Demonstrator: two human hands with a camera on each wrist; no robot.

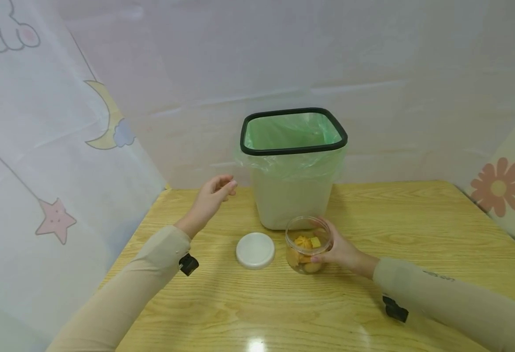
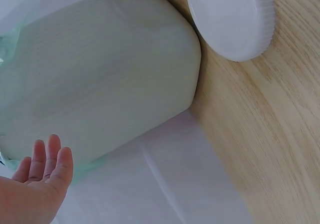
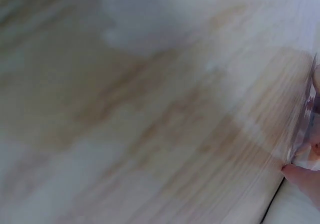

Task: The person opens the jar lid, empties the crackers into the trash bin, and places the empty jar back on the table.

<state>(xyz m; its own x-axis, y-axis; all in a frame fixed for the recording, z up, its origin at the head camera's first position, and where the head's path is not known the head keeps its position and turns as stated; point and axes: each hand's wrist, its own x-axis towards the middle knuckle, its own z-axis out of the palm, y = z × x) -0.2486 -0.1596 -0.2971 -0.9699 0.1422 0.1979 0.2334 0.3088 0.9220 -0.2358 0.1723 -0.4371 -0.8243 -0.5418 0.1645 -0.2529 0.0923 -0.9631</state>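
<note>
My right hand [image 1: 337, 248] grips a clear round jar [image 1: 293, 239] from its right side, thumb at the front and the other fingers behind. Inside the jar are several orange and yellow pieces [image 1: 304, 243], and its top is uncovered. In the right wrist view, only the thumb [image 3: 302, 180] and part of the jar show at the right edge. My left hand [image 1: 213, 195] is raised left of the bin, holding nothing, its fingers loosely bent; the left wrist view shows the fingers apart. A white round lid [image 1: 255, 250] lies flat on the table, left of the jar.
A pale bin [image 1: 290, 190] with a black rim [image 1: 294, 150] and a green-tinted bag liner [image 1: 283, 132] stands at the table's back, just behind the jar and lid. The wooden table [image 1: 222, 303] meets a printed cloth backdrop [image 1: 187, 63] behind and at the left.
</note>
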